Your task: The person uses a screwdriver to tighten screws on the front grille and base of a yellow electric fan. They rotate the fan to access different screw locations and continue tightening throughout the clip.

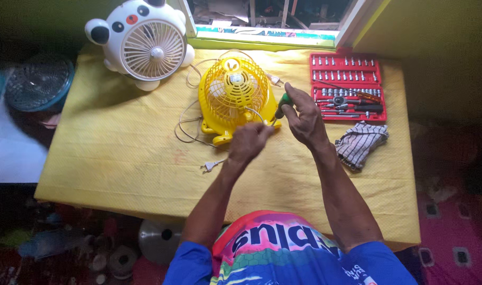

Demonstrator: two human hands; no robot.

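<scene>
The right hand (302, 117) is closed around a screwdriver with a green handle (282, 105). Its tip points down at the bottom edge of the yellow fan (232, 97), just beside the hand. The left hand (249, 141) is curled up right next to that spot, at the foot of the fan. It may be pinching a thin wire (256, 113) there, but the fingers are too blurry to be sure. The two hands are very close, almost touching.

A white plug (211, 166) lies on the yellow cloth (109, 153), a little to the left of the left hand. A striped rag (361, 143) lies just to the right of the right hand. Past the rag sits an open red tool box (347, 87) full of shiny bits. Farther off, beyond the yellow fan, stands a white fan with black ears (144, 43).
</scene>
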